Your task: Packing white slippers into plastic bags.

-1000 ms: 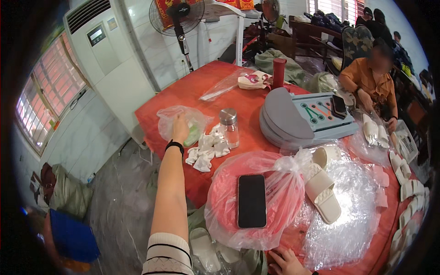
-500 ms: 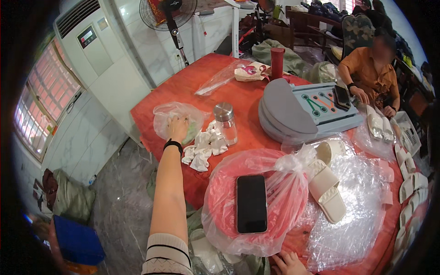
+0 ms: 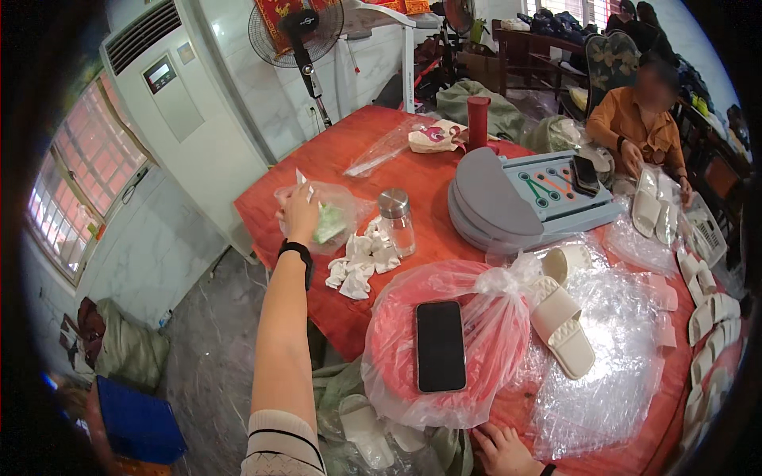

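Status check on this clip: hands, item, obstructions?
Left hand pinching white tissue at clear bag. Right hand resting at table edge, holding nothing. Crumpled tissues and glass jar beside bag.

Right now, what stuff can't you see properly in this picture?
Head view only:
- Right hand: cut off by the lower edge, only fingers show beside the clear wrap.
- Left hand: seen from behind, so its grip on the white scrap is hidden.
- Clear bag: something green inside, blurred by plastic.
- Slippers at the right rim: bent and tiny.

Red table [image 3: 432, 186] w/ bags, slippers [image 3: 560, 324]
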### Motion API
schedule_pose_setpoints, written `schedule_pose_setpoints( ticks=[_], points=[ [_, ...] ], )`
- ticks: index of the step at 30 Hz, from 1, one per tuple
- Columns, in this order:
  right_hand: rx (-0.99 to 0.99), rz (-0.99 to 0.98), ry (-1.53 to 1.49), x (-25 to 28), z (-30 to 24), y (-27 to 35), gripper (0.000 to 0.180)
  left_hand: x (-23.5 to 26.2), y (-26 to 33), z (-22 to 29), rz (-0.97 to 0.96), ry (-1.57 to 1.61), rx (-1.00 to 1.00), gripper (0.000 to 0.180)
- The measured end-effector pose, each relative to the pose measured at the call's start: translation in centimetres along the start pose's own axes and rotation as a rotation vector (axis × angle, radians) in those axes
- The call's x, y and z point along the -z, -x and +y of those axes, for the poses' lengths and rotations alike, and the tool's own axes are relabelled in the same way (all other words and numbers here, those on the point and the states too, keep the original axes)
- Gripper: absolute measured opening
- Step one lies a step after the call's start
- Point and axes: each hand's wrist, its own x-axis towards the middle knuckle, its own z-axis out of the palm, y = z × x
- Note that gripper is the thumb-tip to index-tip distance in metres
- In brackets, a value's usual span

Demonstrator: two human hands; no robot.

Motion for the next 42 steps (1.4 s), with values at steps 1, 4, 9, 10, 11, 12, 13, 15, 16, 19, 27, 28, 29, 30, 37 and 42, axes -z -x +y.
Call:
schedule_pose_setpoints(
  ticks=[1, 4, 9, 10, 11, 12, 13, 15, 16, 19, 27, 28, 29, 30, 37, 42],
  points=[
    [0.004, 0.005, 0.001, -0.1, 0.0, 0.0, 0.058, 0.1, -0.5, -0.6, 0.002, 0.183, 0.07, 0.044],
    [-0.014, -0.002, 0.009, -0.1, 0.0, 0.1, 0.056, 0.6, -1.2, -1.5, -0.129, 0.248, 0.135, 0.049],
    [0.006, 0.012, 0.029, -0.6, 0.1, 0.3, 0.056, 1.4, -0.9, -3.7, -0.088, 0.335, -0.026, 0.057],
    [-0.001, 0.017, 0.036, -0.4, -0.1, 0.3, 0.056, 1.3, -0.7, -3.3, -0.11, 0.36, 0.024, 0.059],
    [0.006, 0.043, 0.036, -0.2, -0.2, 0.2, 0.05, 1.3, -0.4, -3.1, -0.112, 0.369, 0.019, 0.059],
    [0.012, 0.068, 0.036, 0.0, -0.3, 0.2, 0.045, 1.3, 0.0, -2.9, -0.213, 0.865, 0.154, 0.062],
    [0.008, 0.072, 0.037, 0.0, -0.1, 0.2, 0.045, 1.3, 0.2, -3.2, -0.314, 1.352, 0.294, 0.065],
    [0.083, 0.082, 0.19, -0.4, 0.6, -0.1, 0.056, 0.4, 1.0, -3.1, -0.317, 0.854, 0.115, 0.07],
    [0.09, 0.083, 0.184, -0.3, 0.4, 0.0, 0.056, 0.5, 1.0, -4.1, -0.289, 0.339, -0.045, 0.074],
    [0.169, 0.101, 0.175, -0.4, -0.1, -1.0, 0.054, 3.5, -0.6, -9.0, -0.291, 0.683, 0.041, 0.083],
    [0.144, 0.133, 0.139, -0.1, 0.6, -0.5, 0.054, 8.8, 2.9, 2.6, -0.111, 1.207, 0.072, 0.059],
    [0.155, 0.138, 0.14, -0.2, 0.4, -0.6, 0.054, 10.2, 3.0, 2.5, -0.145, 1.369, 0.077, 0.056],
    [0.144, 0.13, 0.137, -0.2, 0.5, -0.5, 0.053, 12.5, 4.4, 5.1, -0.123, 1.26, 0.098, 0.05],
    [0.132, 0.123, 0.134, -0.3, 0.7, -0.3, 0.052, 12.4, 4.9, 6.0, -0.132, 1.276, 0.088, 0.05],
    [0.18, 0.156, 0.032, -1.5, 2.1, 0.5, 0.056, 25.7, 17.1, 14.3, -0.522, 1.821, -0.053, 0.052],
    [0.24, 0.147, -0.044, 1.0, 1.1, 4.0, 0.055, 38.4, 27.8, 21.7, -1.118, 2.032, -0.147, 0.089]
  ],
)
